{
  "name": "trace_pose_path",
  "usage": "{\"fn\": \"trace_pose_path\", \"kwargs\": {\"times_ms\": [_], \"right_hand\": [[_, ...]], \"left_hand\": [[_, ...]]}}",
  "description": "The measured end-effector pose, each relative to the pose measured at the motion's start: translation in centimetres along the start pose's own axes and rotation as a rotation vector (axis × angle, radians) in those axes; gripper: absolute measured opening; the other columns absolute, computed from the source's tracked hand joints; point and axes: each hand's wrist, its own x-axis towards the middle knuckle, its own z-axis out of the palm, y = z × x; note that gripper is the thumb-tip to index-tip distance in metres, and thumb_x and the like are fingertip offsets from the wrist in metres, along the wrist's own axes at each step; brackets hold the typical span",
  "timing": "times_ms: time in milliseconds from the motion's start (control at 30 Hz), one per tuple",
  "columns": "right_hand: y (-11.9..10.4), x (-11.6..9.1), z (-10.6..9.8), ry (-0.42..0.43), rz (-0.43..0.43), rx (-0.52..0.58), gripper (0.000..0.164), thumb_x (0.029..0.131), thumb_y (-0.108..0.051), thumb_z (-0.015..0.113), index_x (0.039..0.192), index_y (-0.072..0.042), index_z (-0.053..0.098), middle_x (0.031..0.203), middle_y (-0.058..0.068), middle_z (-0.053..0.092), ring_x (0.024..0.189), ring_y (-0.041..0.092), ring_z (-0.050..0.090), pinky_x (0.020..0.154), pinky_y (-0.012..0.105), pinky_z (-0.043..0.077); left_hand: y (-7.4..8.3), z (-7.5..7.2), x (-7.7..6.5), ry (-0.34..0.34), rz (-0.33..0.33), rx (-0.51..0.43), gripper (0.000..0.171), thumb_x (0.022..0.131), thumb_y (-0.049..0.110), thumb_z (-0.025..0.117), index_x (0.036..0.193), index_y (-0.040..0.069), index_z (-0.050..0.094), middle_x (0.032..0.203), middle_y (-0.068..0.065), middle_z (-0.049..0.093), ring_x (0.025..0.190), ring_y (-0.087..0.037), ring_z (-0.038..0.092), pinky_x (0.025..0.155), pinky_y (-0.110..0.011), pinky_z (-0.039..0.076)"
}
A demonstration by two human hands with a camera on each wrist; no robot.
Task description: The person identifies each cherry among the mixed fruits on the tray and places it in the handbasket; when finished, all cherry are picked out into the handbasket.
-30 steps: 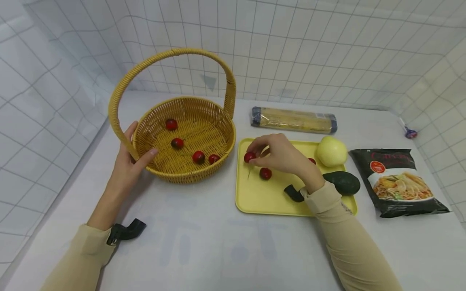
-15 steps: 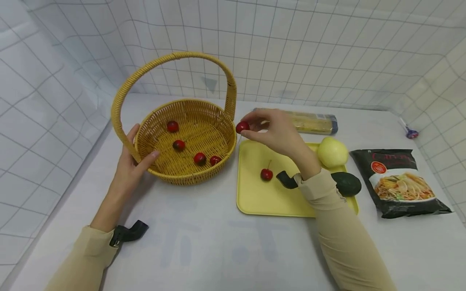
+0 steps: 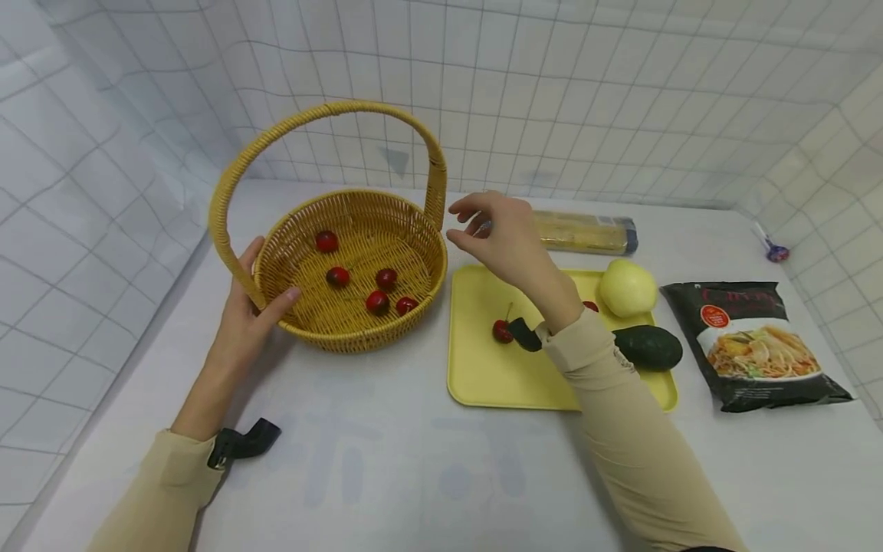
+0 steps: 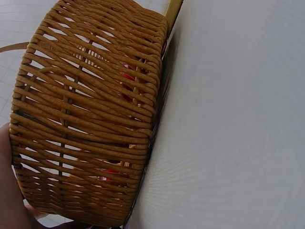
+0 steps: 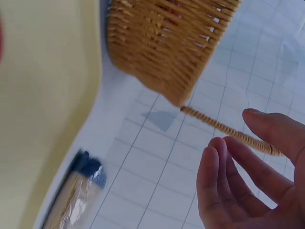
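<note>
A yellow wicker basket (image 3: 345,340) with a tall arched handle stands on the left, several dark red cherries (image 3: 386,279) lying apart on its floor. My left hand (image 3: 241,326) grips its left side, thumb over the rim and fingers outside; the left wrist view shows the woven wall (image 4: 86,109) close up. Just beyond the basket's right rim hovers my right hand (image 3: 507,238), fingers loosely bent with a gap to the thumb and nothing between them. Below it, one stemmed cherry (image 3: 502,332) lies on a yellow tray (image 3: 497,383); another cherry (image 3: 590,306) shows partly behind the wrist.
On the tray's right side are a pale green round fruit (image 3: 628,287) and a dark green avocado (image 3: 648,347). Behind lies a clear-wrapped pack of pasta (image 3: 586,232). A black food packet (image 3: 755,345) sits at right, a wrapped lollipop (image 3: 777,252) farther back.
My right hand lifted a cherry off the tray, carried it to the basket's rim and let go; that cherry now lies inside. My left hand stays on the basket.
</note>
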Motion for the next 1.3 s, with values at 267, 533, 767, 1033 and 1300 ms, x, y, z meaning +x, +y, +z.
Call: {"fn": "trace_pose_path", "kwargs": {"times_ms": [267,533,767,1033,1300], "right_hand": [[2.0,-3.3,-2.1,-0.108,-0.007,-0.01,0.025,0.096,-0.014,0.077,0.119,-0.005,0.076,0.114,0.009,0.076,0.098,0.02,0.071,0.088,0.036,0.06],[4.1,-6.5,-2.3,-0.313,0.041,-0.01,0.028,0.096,-0.017,0.079,0.12,-0.003,0.076,0.117,0.011,0.076,0.101,0.02,0.071,0.092,0.04,0.059],[5.7,-7.1,-2.1,-0.345,0.048,0.03,0.03,0.095,-0.022,0.081,0.12,-0.006,0.077,0.11,0.003,0.078,0.1,0.017,0.07,0.091,0.041,0.059],[6.8,-7.2,-2.1,-0.414,0.064,0.086,0.036,0.091,-0.025,0.086,0.123,-0.01,0.077,0.115,0.005,0.077,0.102,0.019,0.071,0.092,0.042,0.057],[7.3,-7.3,-2.4,-0.533,0.121,0.142,0.044,0.084,-0.015,0.091,0.125,-0.009,0.075,0.124,0.004,0.075,0.109,0.023,0.069,0.095,0.042,0.057]], "left_hand": [[0.0,0.1,0.1,0.004,0.008,0.025,0.087,0.103,0.024,0.064,0.169,0.036,0.009,0.171,-0.01,0.031,0.154,-0.034,0.035,0.117,-0.027,0.032],[-0.3,-0.1,-0.1,0.006,0.016,0.036,0.087,0.104,0.024,0.064,0.17,0.034,0.008,0.173,-0.009,0.026,0.158,-0.037,0.029,0.123,-0.03,0.026],[-0.1,0.0,0.0,0.006,0.005,0.032,0.086,0.103,0.026,0.064,0.169,0.038,0.01,0.173,-0.007,0.027,0.157,-0.034,0.03,0.124,-0.037,0.026],[0.0,0.0,0.1,-0.001,-0.01,0.049,0.086,0.103,0.03,0.064,0.168,0.042,0.01,0.173,-0.006,0.027,0.158,-0.035,0.03,0.124,-0.041,0.027],[-0.2,0.0,0.1,0.005,0.02,0.023,0.086,0.103,0.023,0.064,0.169,0.036,0.01,0.172,-0.009,0.028,0.155,-0.035,0.034,0.119,-0.028,0.033]]}}
